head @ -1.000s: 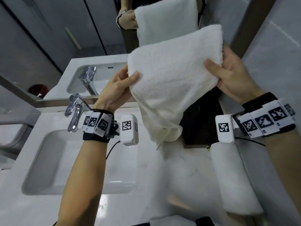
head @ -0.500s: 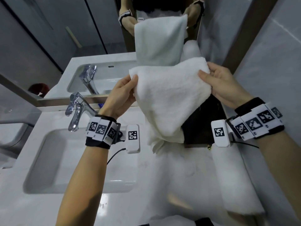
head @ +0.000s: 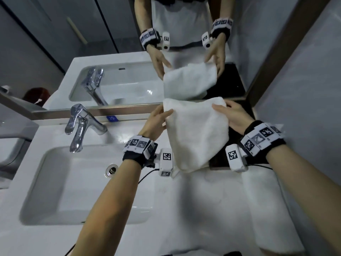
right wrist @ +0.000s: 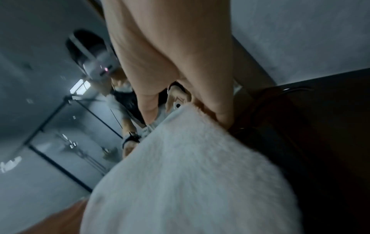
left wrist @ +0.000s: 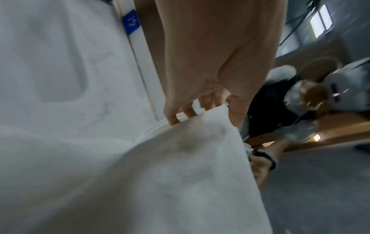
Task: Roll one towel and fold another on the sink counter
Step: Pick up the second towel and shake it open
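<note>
A folded white towel hangs between both hands, low over the back of the white sink counter near the mirror. My left hand pinches its upper left corner, thumb in front and fingers behind, as the left wrist view shows on the towel. My right hand pinches the upper right corner, seen again in the right wrist view on the towel. The towel's lower end touches the counter. A rolled white towel lies along the counter's right edge under my right forearm.
A dark tray or box sits on the counter behind the towel, against the right wall. The sink basin with a chrome faucet is at the left. The mirror stands directly behind the counter.
Both hands have lowered the folded towel from chest height down toward the back of the counter, and its lower end now rests there.
</note>
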Tool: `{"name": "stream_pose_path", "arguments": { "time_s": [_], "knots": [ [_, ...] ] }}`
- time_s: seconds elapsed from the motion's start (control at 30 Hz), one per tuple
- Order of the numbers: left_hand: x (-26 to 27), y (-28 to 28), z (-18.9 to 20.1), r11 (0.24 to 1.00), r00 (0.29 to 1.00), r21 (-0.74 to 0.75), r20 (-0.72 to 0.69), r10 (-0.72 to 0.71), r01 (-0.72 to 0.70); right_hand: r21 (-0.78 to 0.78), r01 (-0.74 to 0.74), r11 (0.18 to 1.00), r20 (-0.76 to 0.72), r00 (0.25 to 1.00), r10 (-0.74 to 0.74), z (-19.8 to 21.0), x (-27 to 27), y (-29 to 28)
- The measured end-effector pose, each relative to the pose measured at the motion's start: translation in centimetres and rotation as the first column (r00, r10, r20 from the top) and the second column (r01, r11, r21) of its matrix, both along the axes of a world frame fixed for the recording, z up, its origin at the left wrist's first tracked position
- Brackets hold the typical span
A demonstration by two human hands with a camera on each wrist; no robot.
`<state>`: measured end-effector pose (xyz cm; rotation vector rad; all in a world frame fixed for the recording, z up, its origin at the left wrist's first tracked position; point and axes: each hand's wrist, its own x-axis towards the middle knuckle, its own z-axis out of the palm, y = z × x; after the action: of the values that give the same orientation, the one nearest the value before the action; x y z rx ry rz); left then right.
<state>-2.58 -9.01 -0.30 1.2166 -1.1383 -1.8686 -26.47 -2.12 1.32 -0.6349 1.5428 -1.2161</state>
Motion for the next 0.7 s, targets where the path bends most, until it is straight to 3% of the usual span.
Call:
{"name": "stream_pose_path", "arguments": {
  "time_s": [0.07,0.17,0.23,0.37,0.5,0.6,0.7],
  "knots": [
    [-0.1,0.3,-1.7,0.999,0.999,0.005,0.016,0.046,-0.046,0.107,0.036,0.994,-0.052,0.998,-0.031,-1.5,0.0,0.4],
    [-0.5,1.2,-3.8,0.998,0.981,0.045,0.189,0.032,-0.041,0.307,0.031,0.951,-0.118,0.993,0.005,-3.5,-0.1,1.8],
    [-0.4,1.7,-5.0,0.995,0.957,0.1,0.286,-0.04,0.012,0.343,0.025,0.939,-0.097,0.995,0.009,-4.6,-0.2,3.0],
    [-0.3,3.0,-5.8,0.988,0.959,0.117,0.253,-0.13,0.103,0.341,-0.03,0.94,-0.039,0.998,0.046,-5.3,-0.1,4.8],
    [-0.8,3.7,-4.7,0.997,0.958,-0.028,0.28,-0.063,0.074,0.241,-0.071,0.968,-0.075,0.993,0.092,-4.9,0.2,5.5],
    [-0.8,3.9,-2.3,0.969,0.933,-0.218,0.357,-0.034,0.119,0.028,-0.068,0.997,-0.133,0.989,0.071,-3.6,0.2,5.8],
    [-0.1,4.0,1.1,0.945,0.959,-0.297,0.277,-0.055,0.14,-0.157,-0.088,0.984,-0.18,0.982,0.059,-1.1,0.2,5.8]
  ]
}}
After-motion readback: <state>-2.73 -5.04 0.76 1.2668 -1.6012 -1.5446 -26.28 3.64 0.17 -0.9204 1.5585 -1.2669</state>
